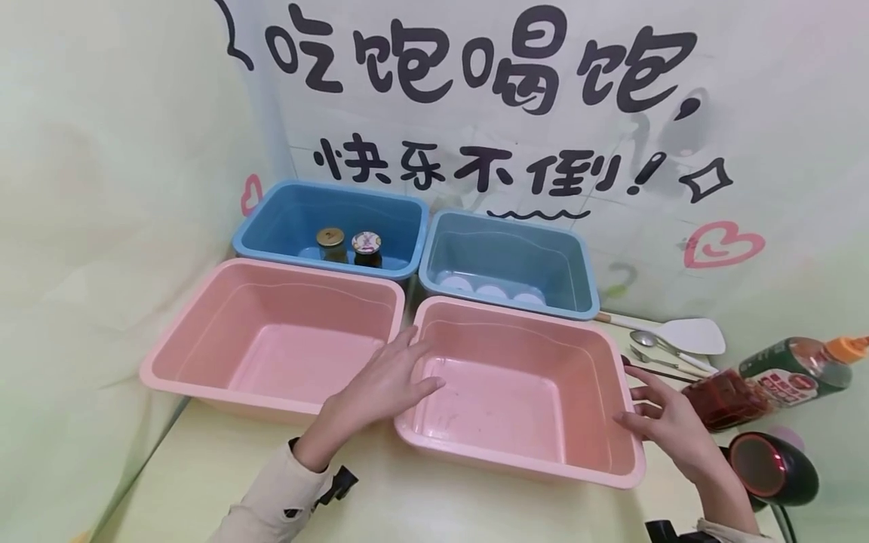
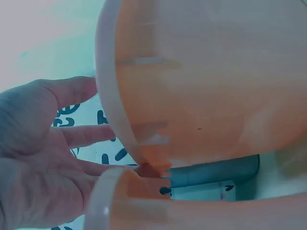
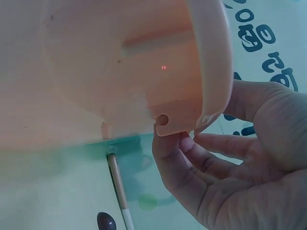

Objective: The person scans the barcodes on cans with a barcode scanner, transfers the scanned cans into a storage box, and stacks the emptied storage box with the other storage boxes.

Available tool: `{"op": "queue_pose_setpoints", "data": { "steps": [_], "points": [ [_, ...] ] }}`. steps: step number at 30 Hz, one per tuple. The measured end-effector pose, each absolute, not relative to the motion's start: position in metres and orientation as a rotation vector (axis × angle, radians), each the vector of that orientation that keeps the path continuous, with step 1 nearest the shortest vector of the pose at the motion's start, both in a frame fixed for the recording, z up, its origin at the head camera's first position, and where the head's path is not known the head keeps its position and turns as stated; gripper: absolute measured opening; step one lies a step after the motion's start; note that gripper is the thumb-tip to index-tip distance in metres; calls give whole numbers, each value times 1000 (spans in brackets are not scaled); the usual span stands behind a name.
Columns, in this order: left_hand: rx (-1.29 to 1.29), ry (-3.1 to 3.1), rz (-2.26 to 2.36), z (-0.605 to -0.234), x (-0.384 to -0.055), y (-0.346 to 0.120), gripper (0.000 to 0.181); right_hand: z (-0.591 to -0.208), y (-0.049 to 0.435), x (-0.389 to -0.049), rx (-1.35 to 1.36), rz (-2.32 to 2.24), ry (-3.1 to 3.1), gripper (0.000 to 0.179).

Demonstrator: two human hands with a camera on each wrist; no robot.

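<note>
Two pink plastic tubs stand side by side at the front of the table. My left hand is over the neighbouring rims of the left tub and the right tub. Its fingers are extended and its thumb points over the right tub's near-left corner. In the left wrist view the straight fingers reach up to the pale tub rims. At the right tub's far side, my right hand grips the rim, thumb on top. Its fingers curl beneath the rim in the right wrist view. Both pink tubs hold nothing visible.
Behind stand a blue tub with two lidded jars and a grey-blue tub with white round items. At right lie a white spatula, spoon and fork, beside a sauce bottle and a black device.
</note>
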State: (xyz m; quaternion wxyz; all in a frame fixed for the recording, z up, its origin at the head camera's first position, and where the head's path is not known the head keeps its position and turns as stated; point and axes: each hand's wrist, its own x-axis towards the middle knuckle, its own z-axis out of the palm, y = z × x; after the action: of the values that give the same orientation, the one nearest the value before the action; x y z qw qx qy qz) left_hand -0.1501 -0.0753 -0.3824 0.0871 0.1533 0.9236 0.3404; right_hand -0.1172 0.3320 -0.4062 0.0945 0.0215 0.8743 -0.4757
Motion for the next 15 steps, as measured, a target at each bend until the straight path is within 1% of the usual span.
{"op": "queue_pose_setpoints", "data": {
  "steps": [7, 12, 15],
  "points": [
    [346, 2782, 965, -373, -154, -67, 75, -404, 329, -122, 69, -1407, 2569, 71],
    [392, 2734, 954, -369, -158, -66, 72, -402, 331, -119, 94, -1323, 2607, 70],
    [360, 2638, 1031, -367, -156, -70, 70, -400, 333, -116, 80, -1258, 2620, 69]
  ]
}}
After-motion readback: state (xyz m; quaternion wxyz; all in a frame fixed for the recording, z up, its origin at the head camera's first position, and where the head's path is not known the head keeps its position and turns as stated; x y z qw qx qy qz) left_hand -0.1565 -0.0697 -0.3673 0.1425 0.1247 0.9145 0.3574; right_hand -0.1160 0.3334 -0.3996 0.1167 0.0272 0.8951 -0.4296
